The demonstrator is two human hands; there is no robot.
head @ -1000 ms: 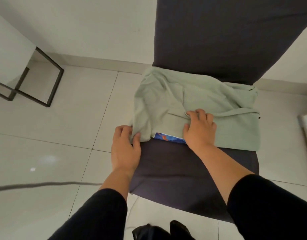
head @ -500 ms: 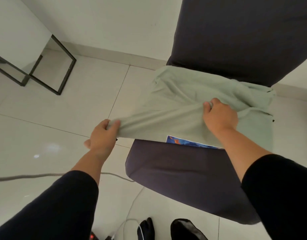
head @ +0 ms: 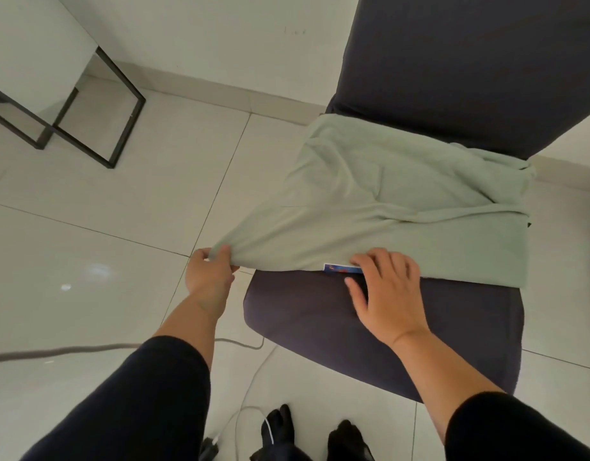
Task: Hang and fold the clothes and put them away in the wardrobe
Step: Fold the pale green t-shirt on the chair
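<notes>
A pale green garment (head: 396, 207) lies on the seat of a dark chair (head: 403, 327). My left hand (head: 209, 274) pinches the garment's left corner and holds it stretched out past the seat's left edge. With fingers spread, my right hand (head: 386, 294) lies flat at the garment's front hem, fingertips on the cloth. A strip of blue print (head: 342, 268) peeks out under the hem beside that hand.
The chair's tall dark backrest (head: 470, 68) rises behind the garment. A black metal frame (head: 117, 128) stands on the tiled floor at the far left by the wall. Cables (head: 240, 344) run across the floor near my feet (head: 313, 437).
My right hand let go of the garment's middle and came down to the front hem, now flat. My left hand keeps the corner pulled out to the left.
</notes>
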